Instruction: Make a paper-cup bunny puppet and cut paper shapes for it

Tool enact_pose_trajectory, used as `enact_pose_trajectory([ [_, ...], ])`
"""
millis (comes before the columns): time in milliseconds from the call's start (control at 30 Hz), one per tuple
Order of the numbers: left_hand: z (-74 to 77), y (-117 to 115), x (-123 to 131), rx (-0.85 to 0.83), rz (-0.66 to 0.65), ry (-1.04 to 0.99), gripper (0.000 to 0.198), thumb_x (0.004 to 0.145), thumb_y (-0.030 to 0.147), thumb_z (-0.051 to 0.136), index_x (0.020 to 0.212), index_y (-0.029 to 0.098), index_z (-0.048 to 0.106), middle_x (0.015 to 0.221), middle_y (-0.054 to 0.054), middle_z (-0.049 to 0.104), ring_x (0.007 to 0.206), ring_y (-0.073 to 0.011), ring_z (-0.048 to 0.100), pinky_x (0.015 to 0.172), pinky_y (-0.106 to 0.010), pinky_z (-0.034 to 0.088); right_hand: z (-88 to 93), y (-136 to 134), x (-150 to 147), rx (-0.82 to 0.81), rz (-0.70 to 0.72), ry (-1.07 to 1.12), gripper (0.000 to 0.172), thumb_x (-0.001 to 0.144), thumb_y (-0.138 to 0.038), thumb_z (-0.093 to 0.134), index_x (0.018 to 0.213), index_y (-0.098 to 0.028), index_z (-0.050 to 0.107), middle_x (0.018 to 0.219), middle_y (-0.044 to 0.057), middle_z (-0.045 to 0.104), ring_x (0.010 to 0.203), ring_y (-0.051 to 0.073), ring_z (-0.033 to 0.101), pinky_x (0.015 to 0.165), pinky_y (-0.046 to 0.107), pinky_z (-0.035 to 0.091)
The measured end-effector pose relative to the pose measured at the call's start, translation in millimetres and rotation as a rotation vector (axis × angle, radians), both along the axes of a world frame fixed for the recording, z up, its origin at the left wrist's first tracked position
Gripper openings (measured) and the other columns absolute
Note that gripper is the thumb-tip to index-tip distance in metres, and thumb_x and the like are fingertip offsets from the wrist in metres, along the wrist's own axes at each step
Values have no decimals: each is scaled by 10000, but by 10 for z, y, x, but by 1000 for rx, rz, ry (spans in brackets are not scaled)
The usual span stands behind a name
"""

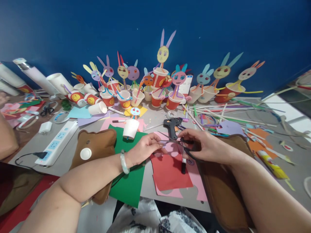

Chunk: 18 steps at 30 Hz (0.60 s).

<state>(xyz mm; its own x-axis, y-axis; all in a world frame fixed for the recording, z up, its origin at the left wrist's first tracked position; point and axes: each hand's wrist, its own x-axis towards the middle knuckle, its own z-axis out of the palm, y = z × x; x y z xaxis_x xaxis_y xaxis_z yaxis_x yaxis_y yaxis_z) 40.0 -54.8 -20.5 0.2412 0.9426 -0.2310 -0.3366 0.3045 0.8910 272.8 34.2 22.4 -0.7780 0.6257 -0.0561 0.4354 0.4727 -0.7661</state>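
My right hand (204, 144) grips black-handled scissors (173, 141), the blades parted and pointing left. At the blades, my left hand (148, 147) is closed with thumb and fingertips together; a thin lilac sliver shows there, too small to name surely. Below both hands lies red paper (170, 173) on pink paper, with a black-capped marker (183, 166) across it. A black glue gun (171, 126) rests just beyond the scissors. Left of my left hand, a white paper cup (130, 128) with a small blue paper face (135, 111) stands on green paper (128, 181).
Rabbit-faced paper figures in cups, such as a yellow-faced one (162, 54), line the blue wall. Two brown cushions (97, 147) flank the papers. A power strip (57, 144) sits left, a yellow glue tube (272, 165) right. Another person's arm (8, 136) shows at far left.
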Motion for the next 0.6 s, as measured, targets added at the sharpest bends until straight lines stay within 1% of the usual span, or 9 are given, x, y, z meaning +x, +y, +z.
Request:
enact_pose_trajectory([
  [100,20,-12,-1,15,-4,3,399,758,429,771,845,170,480,734,-60,743,620,-154,696,627,-256,525,-5,-11,-33,1,51,0,364,726,-411,769,989,-189,650,692,-13,586,609,121,491,544,232,414],
  [167,32,-19,-1,23,-6,3,398,761,435,769,860,167,493,743,-65,746,638,-160,701,650,-267,532,-10,-12,-50,19,75,-7,335,740,-408,755,972,-182,671,669,-19,575,595,112,475,532,224,392],
  [333,52,-21,2,52,-9,15,372,779,429,759,886,153,534,740,-70,739,658,-167,697,684,-290,532,-19,-1,-52,60,94,-31,325,760,-398,734,995,-177,698,720,3,642,621,116,519,539,218,394],
  [600,52,-19,-6,74,-15,47,336,790,401,752,874,154,541,744,-65,736,711,-163,698,725,-280,510,-15,-1,-42,-12,65,-20,326,720,-402,783,974,-202,741,745,14,673,626,132,546,534,231,418],
])
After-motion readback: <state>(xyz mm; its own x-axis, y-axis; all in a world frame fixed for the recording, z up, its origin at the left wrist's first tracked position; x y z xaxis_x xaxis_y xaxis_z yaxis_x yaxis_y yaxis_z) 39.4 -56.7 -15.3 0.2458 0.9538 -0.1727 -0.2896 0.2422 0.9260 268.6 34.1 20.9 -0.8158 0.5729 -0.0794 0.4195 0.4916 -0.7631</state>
